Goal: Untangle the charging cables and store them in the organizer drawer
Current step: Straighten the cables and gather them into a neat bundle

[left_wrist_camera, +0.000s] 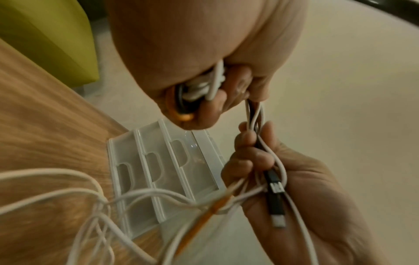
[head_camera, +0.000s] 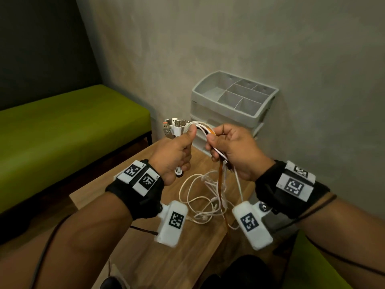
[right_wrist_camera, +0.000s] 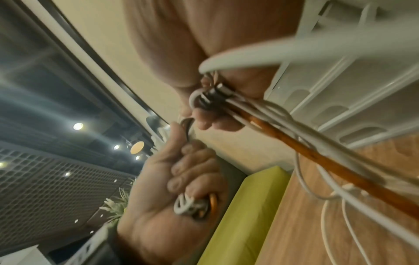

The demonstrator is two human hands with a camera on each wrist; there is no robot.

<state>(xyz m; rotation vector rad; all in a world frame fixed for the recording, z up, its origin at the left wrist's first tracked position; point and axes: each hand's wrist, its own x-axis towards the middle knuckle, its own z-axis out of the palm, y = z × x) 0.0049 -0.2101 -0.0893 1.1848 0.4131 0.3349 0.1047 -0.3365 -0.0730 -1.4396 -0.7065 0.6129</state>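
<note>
A bundle of charging cables (head_camera: 201,127), mostly white with one orange and one black, spans between both hands above the wooden table (head_camera: 166,253). My left hand (head_camera: 175,155) grips one end in a fist, with several USB plugs (head_camera: 175,127) sticking up past the thumb. My right hand (head_camera: 227,147) grips the same cables, and their slack (head_camera: 206,197) hangs in a tangle onto the table. In the left wrist view a black plug (left_wrist_camera: 275,188) lies in the right palm. The grey organizer (head_camera: 233,105), with its drawers (left_wrist_camera: 158,172) closed, stands behind the hands.
The organizer's top tray (head_camera: 239,94) has several bare compartments. A green bench (head_camera: 62,130) runs along the left beyond the table edge. A grey wall (head_camera: 270,49) stands close behind the organizer. Black sensor wires (head_camera: 45,251) trail from both wrists.
</note>
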